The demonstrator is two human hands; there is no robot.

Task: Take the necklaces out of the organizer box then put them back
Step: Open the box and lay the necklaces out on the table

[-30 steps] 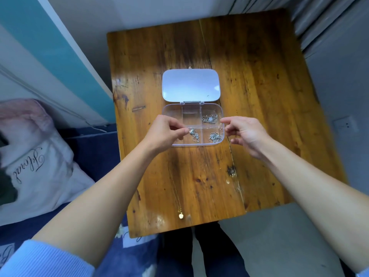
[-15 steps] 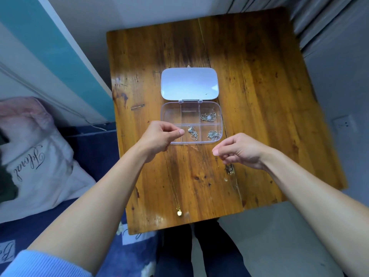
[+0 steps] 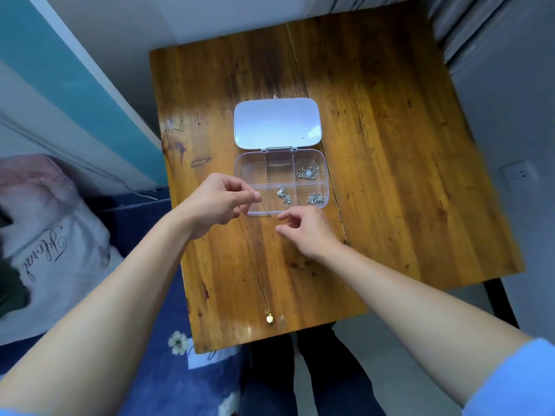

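A clear organizer box [image 3: 241, 175] lies open on the wooden table [image 3: 390, 175], its white lid [image 3: 276, 124] folded back. Three silver necklaces sit in separate compartments: back right [image 3: 307, 173], front middle [image 3: 283, 197] and front right [image 3: 316, 199]. The left compartments look empty. A thin gold necklace [image 3: 255, 265] stretches toward me across the table and ends in a small gold pendant [image 3: 269, 319] near the front edge. My left hand [image 3: 219, 202] pinches the chain's upper end at the box's front left corner. My right hand [image 3: 309, 231] pinches the same chain just to the right.
A bed with a blue floral cover [image 3: 168, 355] and a pink-white pillow [image 3: 45, 235] runs along the table's left side. A teal and white wall [image 3: 75, 85] is behind it. My legs [image 3: 300, 379] are below the table's front edge. A grey wall [image 3: 510, 145] stands right.
My right hand came down from the box's right side and then moved left, close to my left hand. My left hand stayed near the box's front left corner with the chain.
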